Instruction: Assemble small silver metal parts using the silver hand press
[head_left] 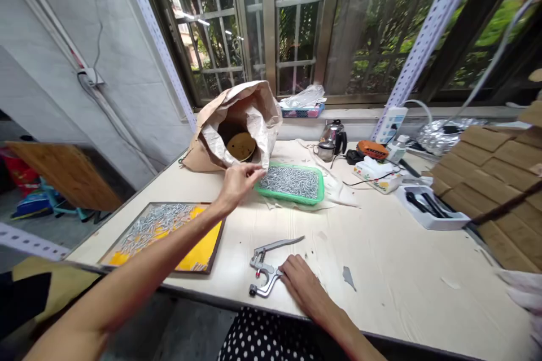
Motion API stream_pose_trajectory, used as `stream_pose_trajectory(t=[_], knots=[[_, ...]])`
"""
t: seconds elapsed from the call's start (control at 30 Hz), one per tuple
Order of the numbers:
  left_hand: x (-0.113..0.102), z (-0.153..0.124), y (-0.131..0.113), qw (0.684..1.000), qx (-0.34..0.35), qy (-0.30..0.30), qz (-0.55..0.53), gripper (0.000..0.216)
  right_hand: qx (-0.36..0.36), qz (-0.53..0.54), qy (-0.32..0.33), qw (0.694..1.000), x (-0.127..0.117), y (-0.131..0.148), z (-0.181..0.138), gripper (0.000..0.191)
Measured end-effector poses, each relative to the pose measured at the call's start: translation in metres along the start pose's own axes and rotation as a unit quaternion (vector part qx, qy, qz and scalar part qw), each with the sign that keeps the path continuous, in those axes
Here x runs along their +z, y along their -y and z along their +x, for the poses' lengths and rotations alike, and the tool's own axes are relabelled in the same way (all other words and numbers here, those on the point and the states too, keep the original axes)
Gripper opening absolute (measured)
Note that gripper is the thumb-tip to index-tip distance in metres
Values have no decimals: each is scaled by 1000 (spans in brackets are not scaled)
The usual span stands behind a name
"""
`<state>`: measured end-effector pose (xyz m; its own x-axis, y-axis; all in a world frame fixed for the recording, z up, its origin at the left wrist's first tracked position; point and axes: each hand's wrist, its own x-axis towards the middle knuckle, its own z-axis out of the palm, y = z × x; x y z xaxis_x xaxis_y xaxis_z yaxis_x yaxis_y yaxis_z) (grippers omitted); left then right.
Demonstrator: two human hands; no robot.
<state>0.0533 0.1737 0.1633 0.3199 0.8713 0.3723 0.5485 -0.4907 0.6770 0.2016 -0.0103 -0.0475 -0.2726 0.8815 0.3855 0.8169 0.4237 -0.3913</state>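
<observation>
My left hand (237, 185) reaches to the front of a brown paper bag (203, 149), its fingertips pinched together at the bag's lower rim and beside the corner of a green tray (318, 197). What the pinch holds, if anything, is too small to tell. Small silver metal pieces (290, 180) fill the tray. Below, my right hand (302, 281) lies on the table with fingers closed over the lower handle of the snap-fastener pliers (263, 268). Their upper handle stands spread away. Under my left forearm is a framed board (209, 242) with a yellow surface and a heap of silver pieces.
A scrap of grey material (349, 277) lies right of my right hand. Further back stand a glass kettle (332, 138), an orange tool case (372, 149), a tissue pack and a white box (432, 220) with black-handled tools. Stacked cardboard (491, 175) rises at the right.
</observation>
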Motion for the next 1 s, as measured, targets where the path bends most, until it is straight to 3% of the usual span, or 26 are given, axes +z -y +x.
stream_pose_trajectory(t=[0.07,0.13,0.3,0.43,0.6,0.83,0.9,1.0], knots=[[-17,1,12,997,33,-20,72,26,-6,8,-7,1000,2,-2,-2,9],[-35,-10,38,985,29,-9,170,23,-10,20,-9,1000,3,-3,-3,11],[-75,-65,122,916,-107,175,344,24,-25,49,-10,998,2,-4,-4,15],[-83,-105,160,894,-136,241,353,19,-28,56,-15,998,2,-4,-6,16],[-76,-128,174,881,-127,272,365,20,-8,68,5,998,3,-4,-7,17],[-74,-131,177,875,-126,259,390,22,-8,53,12,998,-4,1,-4,16],[-76,-128,177,881,-128,236,390,23,-11,40,14,999,-6,2,-3,16],[-75,-127,167,917,-147,161,333,19,-27,2,14,1000,-8,3,0,18]])
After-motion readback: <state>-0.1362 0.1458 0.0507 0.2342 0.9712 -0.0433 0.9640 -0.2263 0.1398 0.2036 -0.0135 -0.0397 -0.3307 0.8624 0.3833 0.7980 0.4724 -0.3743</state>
